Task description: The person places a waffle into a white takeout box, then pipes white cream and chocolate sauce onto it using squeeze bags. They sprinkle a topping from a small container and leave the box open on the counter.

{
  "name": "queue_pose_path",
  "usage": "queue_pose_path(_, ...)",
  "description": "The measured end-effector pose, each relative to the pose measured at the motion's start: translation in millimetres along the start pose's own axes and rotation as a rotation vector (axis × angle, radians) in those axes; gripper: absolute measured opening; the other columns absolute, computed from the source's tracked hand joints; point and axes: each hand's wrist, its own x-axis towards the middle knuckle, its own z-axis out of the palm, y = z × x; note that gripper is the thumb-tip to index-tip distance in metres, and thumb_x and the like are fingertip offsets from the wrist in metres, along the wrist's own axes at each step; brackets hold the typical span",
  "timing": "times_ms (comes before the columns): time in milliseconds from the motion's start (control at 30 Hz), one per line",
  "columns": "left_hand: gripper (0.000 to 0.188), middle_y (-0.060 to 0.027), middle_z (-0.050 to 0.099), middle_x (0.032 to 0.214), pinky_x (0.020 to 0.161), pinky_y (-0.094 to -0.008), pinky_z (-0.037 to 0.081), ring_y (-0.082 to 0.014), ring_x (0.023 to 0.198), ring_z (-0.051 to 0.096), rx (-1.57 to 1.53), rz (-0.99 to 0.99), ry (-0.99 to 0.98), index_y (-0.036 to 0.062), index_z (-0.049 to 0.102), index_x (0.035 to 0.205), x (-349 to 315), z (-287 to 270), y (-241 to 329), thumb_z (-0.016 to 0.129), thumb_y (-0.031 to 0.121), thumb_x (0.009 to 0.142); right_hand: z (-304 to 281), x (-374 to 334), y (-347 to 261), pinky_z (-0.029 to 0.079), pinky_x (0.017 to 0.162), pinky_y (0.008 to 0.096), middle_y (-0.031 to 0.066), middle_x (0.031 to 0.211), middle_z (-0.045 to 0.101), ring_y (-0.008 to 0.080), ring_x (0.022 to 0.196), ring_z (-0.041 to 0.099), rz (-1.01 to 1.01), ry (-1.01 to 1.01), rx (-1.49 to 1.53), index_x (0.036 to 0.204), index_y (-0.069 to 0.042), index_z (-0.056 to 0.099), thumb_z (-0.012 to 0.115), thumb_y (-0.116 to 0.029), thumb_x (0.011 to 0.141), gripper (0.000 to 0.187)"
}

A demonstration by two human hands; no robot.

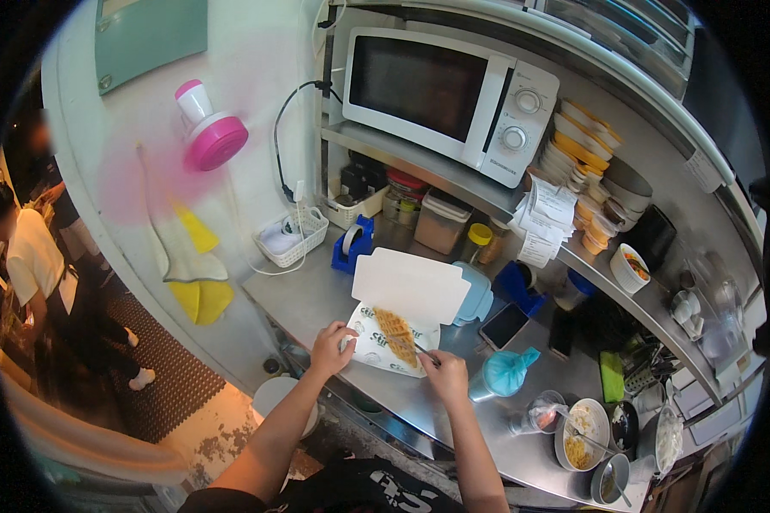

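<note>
Left hand (331,349) grips the near left edge of an open white takeaway box (393,342), fingers curled over its rim. Right hand (447,374) pinches a thin dark utensil (426,354), whose tip touches the golden waffle (396,333) lying in the box's printed paper lining. The box sits at the front edge of the steel desk (316,299), its plain lid (409,284) standing open behind the waffle. Just right of the right hand stands a bottle capped with a teal bag (502,374), and a dark phone (504,325) lies beyond it. Further back are a blue tape dispenser (352,244) and a white wire basket (293,237). On the shelf above, a white microwave (450,98) stands beside stacked bowls (583,141).
</note>
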Motion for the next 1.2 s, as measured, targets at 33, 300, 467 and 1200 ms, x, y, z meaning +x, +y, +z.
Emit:
queue_pose_path(33, 0.013, -0.0093, 0.058, 0.102, 0.082, -0.0401, 0.044, -0.0328, 0.093, 0.056, 0.004, 0.013, 0.002, 0.013, 0.066, 0.09, 1, 0, 0, 0.064, 0.016, 0.077, 2, 1, -1, 0.051, 0.062, 0.0386, 0.0163, 0.077, 0.067, 0.0314, 0.067, 0.065, -0.039, 0.013, -0.024, 0.086, -0.003, 0.071, 0.066, -0.032, 0.081, 0.03)
queue_pose_path(300, 0.013, -0.0097, 0.058, 0.1, 0.082, -0.04, 0.045, -0.0326, 0.093, 0.056, 0.015, 0.047, 0.003, 0.0126, 0.066, 0.089, 1, 1, -5, 0.064, 0.015, 0.077, 5, 10, -5, 0.05, 0.061, 0.0428, 0.0138, 0.073, 0.065, 0.0315, 0.067, 0.064, -0.162, 0.008, -0.132, 0.078, -0.007, 0.068, 0.062, -0.031, 0.084, 0.026)
queue_pose_path(467, 0.013, -0.0111, 0.059, 0.101, 0.082, -0.0403, 0.045, -0.0329, 0.093, 0.056, -0.002, 0.052, 0.012, 0.0118, 0.066, 0.089, 1, 2, -8, 0.064, 0.014, 0.076, -3, -4, -16, 0.051, 0.056, 0.0387, 0.0127, 0.07, 0.065, 0.0288, 0.061, 0.064, -0.216, 0.109, -0.188, 0.079, -0.005, 0.07, 0.066, -0.027, 0.082, 0.023)
queue_pose_path(1200, 0.013, -0.0189, 0.052, 0.1, 0.089, -0.0391, 0.04, -0.0363, 0.099, 0.052, -0.05, 0.145, -0.084, 0.0003, 0.059, 0.092, 7, 3, -24, 0.053, 0.006, 0.082, -11, -27, -11, 0.05, 0.056, 0.0413, 0.0141, 0.069, 0.063, 0.0322, 0.063, 0.062, -0.259, 0.206, -0.014, 0.076, -0.004, 0.065, 0.064, -0.026, 0.083, 0.023)
